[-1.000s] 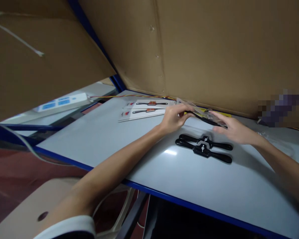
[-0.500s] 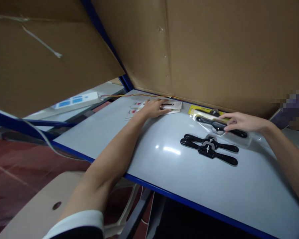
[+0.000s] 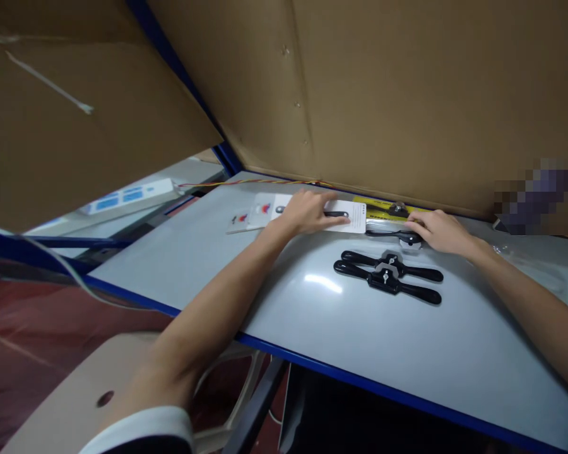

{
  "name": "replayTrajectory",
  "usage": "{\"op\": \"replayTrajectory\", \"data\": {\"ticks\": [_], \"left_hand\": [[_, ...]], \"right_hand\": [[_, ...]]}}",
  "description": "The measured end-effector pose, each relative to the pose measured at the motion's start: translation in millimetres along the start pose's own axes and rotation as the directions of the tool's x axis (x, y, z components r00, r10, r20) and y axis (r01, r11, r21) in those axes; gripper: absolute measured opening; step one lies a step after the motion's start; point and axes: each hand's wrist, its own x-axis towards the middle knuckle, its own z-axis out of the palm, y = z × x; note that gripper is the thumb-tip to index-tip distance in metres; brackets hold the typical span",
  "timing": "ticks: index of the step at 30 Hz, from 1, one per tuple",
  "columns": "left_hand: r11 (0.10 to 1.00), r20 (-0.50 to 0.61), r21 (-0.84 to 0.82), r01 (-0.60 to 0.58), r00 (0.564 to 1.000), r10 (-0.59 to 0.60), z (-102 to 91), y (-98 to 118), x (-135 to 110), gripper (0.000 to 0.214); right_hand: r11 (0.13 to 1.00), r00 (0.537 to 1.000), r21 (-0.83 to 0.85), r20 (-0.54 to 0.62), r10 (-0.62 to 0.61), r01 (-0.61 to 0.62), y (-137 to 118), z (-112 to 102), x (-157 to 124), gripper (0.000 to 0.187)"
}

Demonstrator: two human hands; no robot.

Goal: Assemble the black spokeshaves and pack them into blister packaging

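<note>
My left hand (image 3: pixel 307 211) lies over a white printed card (image 3: pixel 358 217), gripping it with thumb and fingers spread across its face. The card pictures a black-handled tool, and its right end meets a clear plastic shell. My right hand (image 3: pixel 440 231) is closed at the right part of that shell and the black spokeshave (image 3: pixel 409 238) in it; the fingertips partly hide them. Nearer to me, two black spokeshaves, one behind the other, lie side by side: the front one (image 3: pixel 387 281) and the rear one (image 3: pixel 419 273).
Behind the shell lies a yellow package (image 3: pixel 376 203) with another dark tool. More printed cards (image 3: pixel 246 217) are at the left. Clear plastic (image 3: pixel 534 268) lies at the right. Cardboard walls (image 3: pixel 383 94) rise behind the grey table (image 3: pixel 288 315); a power strip (image 3: pixel 132 194) sits beyond its left end.
My left hand has brought a white card rightward, up to the shell. My right hand has shifted slightly left and back with the shell and spokeshave. The view has turned a little.
</note>
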Motion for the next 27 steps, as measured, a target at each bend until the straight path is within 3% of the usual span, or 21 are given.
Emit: {"op": "replayTrajectory", "data": {"ticks": [4,12,21,24,27], "left_hand": [[0.998,0.098,0.019,0.057,0.994,-0.058,3.7,1,-3,0.079],[0.995,0.089,-0.102,-0.001,0.996,0.01,5.7,0,-4,0.076],[0.993,0.093,-0.114,-0.039,0.994,0.05,5.5,6,-4,0.07],[0.989,0.068,-0.097,-0.115,0.99,0.122,5.6,4,-3,0.065],[0.991,0.013,-0.098,-0.095,0.995,0.096,8.5,10,-2,0.065]], "right_hand": [[0.995,0.991,-0.074,-0.122,0.053,-0.062,6,6,-1,0.042],[0.999,0.988,-0.025,-0.15,-0.031,0.027,21,14,-1,0.039],[0.97,0.983,-0.243,-0.178,-0.047,0.003,13,11,-5,0.042],[0.968,0.985,-0.248,-0.158,-0.066,0.026,13,9,-6,0.04],[0.979,0.982,-0.204,-0.179,-0.053,0.016,13,12,-5,0.038]]}}
